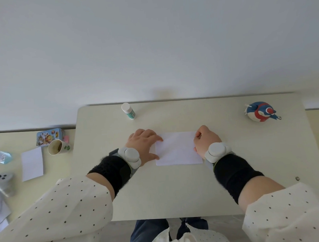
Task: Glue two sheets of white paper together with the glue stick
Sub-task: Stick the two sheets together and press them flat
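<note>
White paper [178, 149] lies flat in the middle of the pale table [175, 189]; a second sheet's edge peeks out under its left side. My left hand [144, 145] rests on that left edge with fingers spread flat. My right hand [204, 141] sits at the right edge, its fingers curled inward and pinching the paper's upper right corner. The glue stick [128, 111], white cap on and with a green label, stands upright near the table's far edge, apart from both hands.
A blue, red and white bird-shaped toy [261, 111] sits at the far right. On the lower side table to the left are a picture tin [48, 136], a cup [58, 147], another white sheet [32, 163] and a grey device [4, 182]. A wall rises behind.
</note>
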